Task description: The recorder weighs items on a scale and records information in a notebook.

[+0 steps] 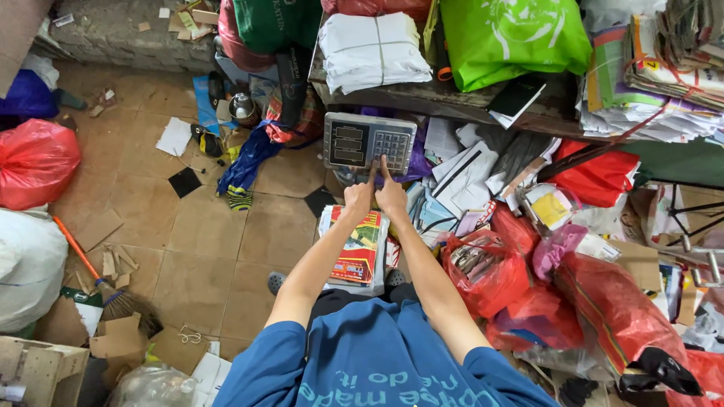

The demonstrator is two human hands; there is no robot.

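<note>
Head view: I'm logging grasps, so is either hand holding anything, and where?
Nothing is held. Left hand and right hand each point a finger at the scale display.

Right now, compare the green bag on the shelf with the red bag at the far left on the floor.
The green bag sits on the cluttered shelf and carries a white print; the red bag lies on the tiled floor, plain and knotted shut. The green one looks larger and flatter, the red one rounder. Both are stuffed full.
</note>
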